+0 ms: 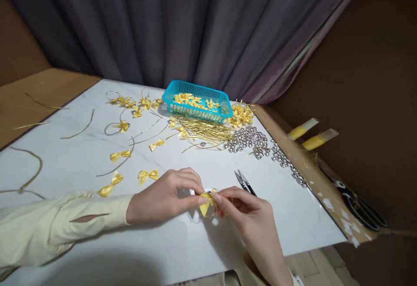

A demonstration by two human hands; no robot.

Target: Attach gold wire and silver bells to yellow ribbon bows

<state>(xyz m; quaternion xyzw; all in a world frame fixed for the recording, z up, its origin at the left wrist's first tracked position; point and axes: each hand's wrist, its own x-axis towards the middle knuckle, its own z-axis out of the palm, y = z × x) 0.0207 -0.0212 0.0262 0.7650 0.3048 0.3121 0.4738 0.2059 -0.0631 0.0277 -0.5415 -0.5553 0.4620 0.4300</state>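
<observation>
Between my two hands is a yellow ribbon bow, held just above the white tabletop. My left hand pinches its left side between thumb and fingertips. From the right, my right hand pinches the same bow near its middle, where a small shiny piece shows; the fingertips partly hide it. Black thread snips lie just beyond my right hand. Loose yellow bows, such as this bow, rest beyond my left forearm.
A turquoise basket of yellow bows stands at the back. Before it lie gold wire ties and silver rings. Black scissors and two yellow-filled tubes are at the right. Bent wires lie left.
</observation>
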